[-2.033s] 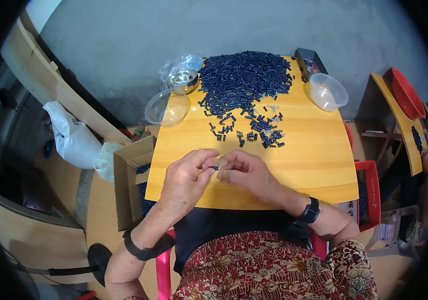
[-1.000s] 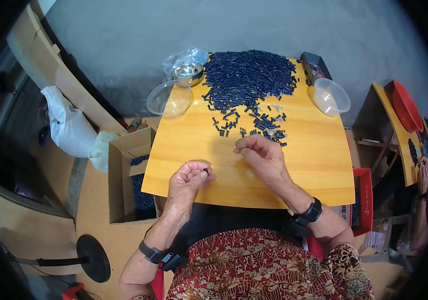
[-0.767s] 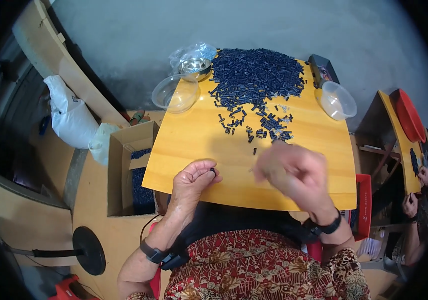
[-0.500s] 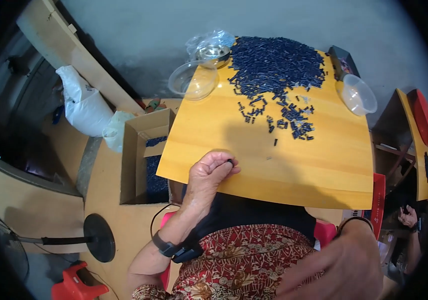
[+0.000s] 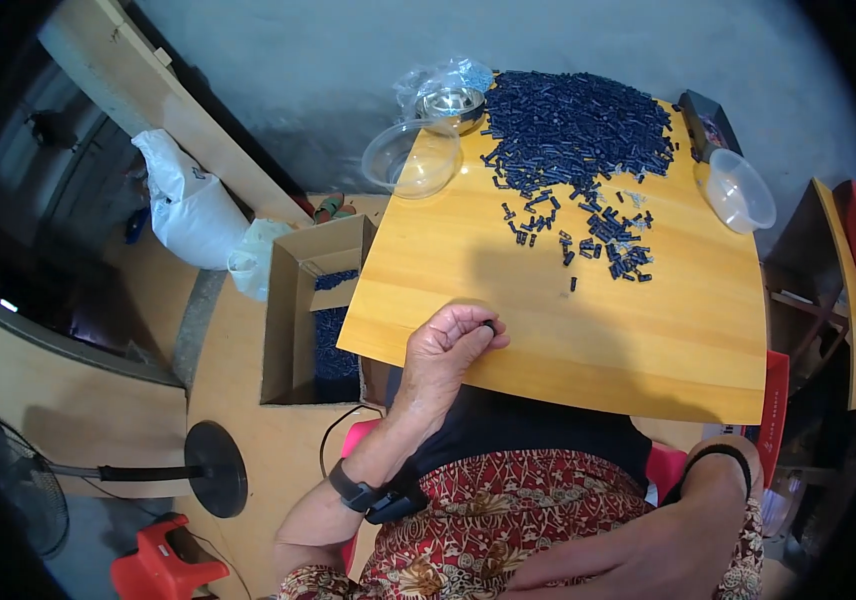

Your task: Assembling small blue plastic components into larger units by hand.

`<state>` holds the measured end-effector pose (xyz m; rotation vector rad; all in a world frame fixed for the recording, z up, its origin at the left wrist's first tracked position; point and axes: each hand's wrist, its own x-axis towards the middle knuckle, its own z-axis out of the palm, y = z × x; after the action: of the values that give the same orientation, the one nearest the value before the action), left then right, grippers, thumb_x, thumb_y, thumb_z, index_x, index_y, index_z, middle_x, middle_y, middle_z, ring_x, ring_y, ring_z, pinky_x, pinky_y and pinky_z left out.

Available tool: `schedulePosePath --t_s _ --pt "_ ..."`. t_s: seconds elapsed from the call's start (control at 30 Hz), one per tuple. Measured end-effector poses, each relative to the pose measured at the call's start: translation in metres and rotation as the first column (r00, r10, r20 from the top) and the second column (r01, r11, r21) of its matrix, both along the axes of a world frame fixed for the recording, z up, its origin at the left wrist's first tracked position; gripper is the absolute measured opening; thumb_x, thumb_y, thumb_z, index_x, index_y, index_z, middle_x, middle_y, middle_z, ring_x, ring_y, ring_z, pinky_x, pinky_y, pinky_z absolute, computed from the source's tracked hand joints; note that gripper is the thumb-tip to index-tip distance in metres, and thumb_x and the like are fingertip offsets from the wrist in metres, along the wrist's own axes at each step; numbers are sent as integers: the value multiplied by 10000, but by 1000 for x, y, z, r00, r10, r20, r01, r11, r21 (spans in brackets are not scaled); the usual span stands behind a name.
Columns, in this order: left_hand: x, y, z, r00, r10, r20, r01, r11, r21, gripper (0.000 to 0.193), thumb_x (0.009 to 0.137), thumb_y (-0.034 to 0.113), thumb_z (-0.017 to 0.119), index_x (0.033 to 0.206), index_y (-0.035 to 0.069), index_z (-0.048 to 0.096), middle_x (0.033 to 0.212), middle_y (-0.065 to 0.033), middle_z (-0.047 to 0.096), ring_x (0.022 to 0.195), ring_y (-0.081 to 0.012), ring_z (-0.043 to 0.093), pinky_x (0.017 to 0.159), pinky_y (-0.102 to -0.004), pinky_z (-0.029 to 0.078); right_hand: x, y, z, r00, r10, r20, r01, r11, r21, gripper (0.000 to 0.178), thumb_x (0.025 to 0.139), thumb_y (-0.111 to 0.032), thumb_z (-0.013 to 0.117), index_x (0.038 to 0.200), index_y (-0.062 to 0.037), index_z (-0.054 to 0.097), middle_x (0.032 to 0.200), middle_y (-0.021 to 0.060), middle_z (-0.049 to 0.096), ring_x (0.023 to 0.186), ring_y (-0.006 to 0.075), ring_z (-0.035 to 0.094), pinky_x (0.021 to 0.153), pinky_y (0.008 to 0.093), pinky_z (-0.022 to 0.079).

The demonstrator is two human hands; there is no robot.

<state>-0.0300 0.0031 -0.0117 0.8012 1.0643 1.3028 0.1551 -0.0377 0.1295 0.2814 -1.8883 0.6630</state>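
Note:
Over the table's near edge, my left hand point(image 5: 445, 350) pinches a small dark piece point(image 5: 491, 326) between thumb and fingers; most of the piece is hidden. My right hand point(image 5: 643, 555) is low in front of my patterned clothing point(image 5: 508, 490), its fingers stretched toward the left, with nothing seen in it. A big heap of small dark cylindrical pieces point(image 5: 578, 125) covers the far part of the yellow table point(image 5: 398, 290). Several loose pieces point(image 5: 613, 235) lie spread on its near side, some beside small clear bits point(image 5: 632, 199). One dark piece point(image 5: 574, 284) lies apart, closest to me.
Clear plastic bowls stand at the table's left point(image 5: 411, 160) and right point(image 5: 740, 192) edges, near a metal bowl point(image 5: 451, 105) and a dark tray point(image 5: 708, 125). On the floor at left are an open carton point(image 5: 288, 330) holding dark pieces, a white sack point(image 5: 193, 215) and a red stool point(image 5: 163, 565).
The whole view has shifted slightly, so the table appears further right. My right hand has moved a little down and left. My left hand keeps its pinch.

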Motion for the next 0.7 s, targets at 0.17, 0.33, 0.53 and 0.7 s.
schedulePosePath --t_s 0.17,0.33,0.53,0.7 --pt "3 1 -3 1000 -14 14 13 1000 19 166 899 6 576 1064 11 587 989 -84 647 903 -154 636 869 -278 511 -10 -12 -10 995 85 47 -82 995 -56 215 805 -140 555 908 45 597 638 33 416 655 187 457 613 320 409" --pt "1 0 -2 999 31 12 -31 999 12 161 890 5 592 1050 25 594 949 -63 643 887 -142 634 847 -275 521 -4 -3 -1 891 256 374 -262 964 -37 282 806 -193 573 978 29 599 675 36 486 675 193 484 679 365 422" --pt "-5 -5 1 999 33 42 -32 999 -30 149 878 7 610 1026 19 599 926 -56 652 866 -139 638 833 -268 525 10 82 -30 683 -418 600 327 908 260 204 774 -141 618 954 -47 611 882 112 613 781 250 613 690 348 490" --pt "0 2 1 1000 -1 10 1 1000 2 157 873 10 613 1029 13 597 941 -65 655 868 -144 640 855 -260 513 45 151 -93 510 -507 695 687 727 26 135 739 -87 640 857 -23 629 823 120 590 834 305 581 745 400 473"
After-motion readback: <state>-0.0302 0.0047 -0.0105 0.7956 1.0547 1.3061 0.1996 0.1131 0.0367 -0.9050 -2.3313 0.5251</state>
